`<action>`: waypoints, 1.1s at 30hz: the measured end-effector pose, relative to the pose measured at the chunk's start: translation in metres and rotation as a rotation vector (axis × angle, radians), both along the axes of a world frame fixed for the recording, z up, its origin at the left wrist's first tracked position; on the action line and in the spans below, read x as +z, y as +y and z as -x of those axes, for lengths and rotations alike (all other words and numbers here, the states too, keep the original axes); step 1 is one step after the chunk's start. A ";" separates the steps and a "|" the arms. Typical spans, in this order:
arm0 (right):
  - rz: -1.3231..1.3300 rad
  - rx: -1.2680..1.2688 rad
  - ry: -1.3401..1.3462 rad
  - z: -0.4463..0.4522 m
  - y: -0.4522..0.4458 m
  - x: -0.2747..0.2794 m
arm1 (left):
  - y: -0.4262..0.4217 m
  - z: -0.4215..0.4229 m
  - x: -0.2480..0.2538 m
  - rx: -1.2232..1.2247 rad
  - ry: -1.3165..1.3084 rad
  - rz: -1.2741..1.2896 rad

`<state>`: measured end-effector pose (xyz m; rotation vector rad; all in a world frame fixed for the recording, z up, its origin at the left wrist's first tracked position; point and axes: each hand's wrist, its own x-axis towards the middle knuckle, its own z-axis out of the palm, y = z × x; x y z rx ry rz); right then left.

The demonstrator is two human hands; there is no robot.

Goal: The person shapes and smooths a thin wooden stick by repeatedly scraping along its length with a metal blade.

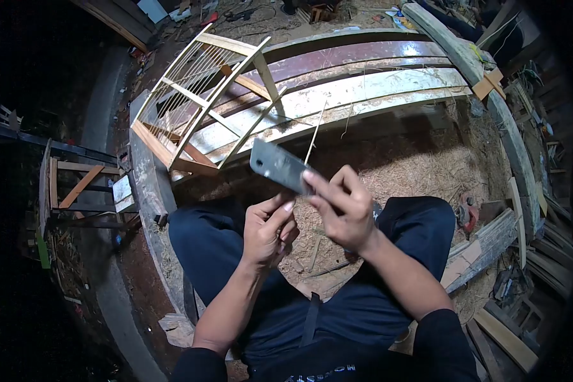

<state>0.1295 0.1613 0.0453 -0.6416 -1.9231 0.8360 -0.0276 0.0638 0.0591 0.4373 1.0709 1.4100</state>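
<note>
My right hand (347,210) is closed around one end of a broad, flat grey cleaver blade (277,167), which has a round hole near its far corner. The blade points up and to the left, above my left hand (267,232). The fingers of that hand are pinched together on a thin pale wooden stick (315,137), which rises behind the blade; its lower part is hidden there. Beyond my hands, a light wooden frame with thin spindles (204,99) stands tilted on the planks.
Long dusty planks (375,86) form a low bench ahead. Wood shavings (414,156) cover the ground between my knees and the bench. A thick beam (503,127) runs along the right, with a red tool (468,215) and scrap wood (484,245) near my right knee.
</note>
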 end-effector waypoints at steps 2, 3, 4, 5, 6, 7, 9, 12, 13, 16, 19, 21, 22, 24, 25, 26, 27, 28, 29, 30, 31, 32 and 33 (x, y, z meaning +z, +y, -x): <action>0.031 0.019 0.012 -0.001 0.004 -0.008 | -0.001 -0.001 0.002 -0.009 0.056 0.018; 0.003 -0.080 0.002 0.000 0.016 -0.014 | -0.001 -0.002 0.003 -0.003 0.041 0.013; -0.031 -0.179 -0.011 -0.001 0.027 -0.017 | -0.001 -0.004 0.005 0.003 0.023 0.004; -0.025 -0.182 -0.012 -0.005 0.035 -0.016 | 0.000 -0.005 0.007 -0.008 0.032 0.007; -0.033 -0.182 -0.016 -0.006 0.032 -0.013 | 0.000 -0.005 0.006 -0.007 0.027 0.000; -0.064 -0.112 -0.024 -0.005 0.023 -0.008 | 0.000 -0.003 0.004 0.000 0.006 -0.007; -0.054 0.025 0.011 -0.001 -0.002 0.001 | 0.001 0.002 0.000 0.000 0.010 -0.015; -0.069 -0.053 -0.059 -0.001 0.005 -0.005 | 0.001 0.000 0.006 0.038 -0.012 0.046; 0.018 -0.114 -0.013 0.000 0.011 -0.006 | 0.004 -0.004 0.011 0.086 -0.072 0.036; -0.038 0.039 -0.021 -0.001 -0.002 0.001 | 0.003 0.003 -0.005 0.076 -0.022 -0.011; 0.006 0.065 -0.002 0.003 -0.014 -0.001 | 0.000 0.005 -0.006 0.090 0.034 0.025; 0.012 -0.038 -0.028 0.002 0.001 -0.008 | 0.004 -0.003 0.002 0.128 0.001 0.043; -0.001 -0.046 -0.021 0.001 0.005 -0.006 | 0.004 -0.003 0.002 0.107 -0.008 0.036; -0.017 0.036 -0.007 0.001 -0.004 -0.003 | 0.004 0.002 -0.002 0.091 0.039 0.062; 0.014 0.114 -0.022 -0.002 -0.014 -0.002 | 0.003 0.005 0.001 0.060 0.070 0.052; 0.046 0.127 -0.017 -0.001 -0.021 -0.001 | 0.005 -0.001 0.006 0.144 0.040 0.089; 0.013 0.088 -0.026 0.000 -0.016 0.000 | 0.004 0.004 -0.001 0.109 0.044 0.065; -0.015 0.048 -0.039 0.001 -0.008 -0.001 | 0.004 0.005 -0.001 0.073 0.044 0.047; 0.004 -0.040 -0.036 0.002 0.002 -0.009 | 0.004 -0.001 0.001 0.131 0.040 0.078; 0.007 -0.049 -0.028 0.001 0.008 -0.007 | 0.005 -0.002 0.004 0.106 0.047 0.066; 0.013 -0.032 -0.023 0.001 0.006 -0.005 | 0.005 -0.003 0.004 0.108 0.047 0.054; 0.019 -0.014 -0.017 0.001 0.000 -0.003 | 0.005 -0.002 0.002 0.111 0.047 0.041; -0.024 0.050 -0.003 0.001 -0.007 0.001 | 0.003 0.002 -0.005 0.105 0.080 0.023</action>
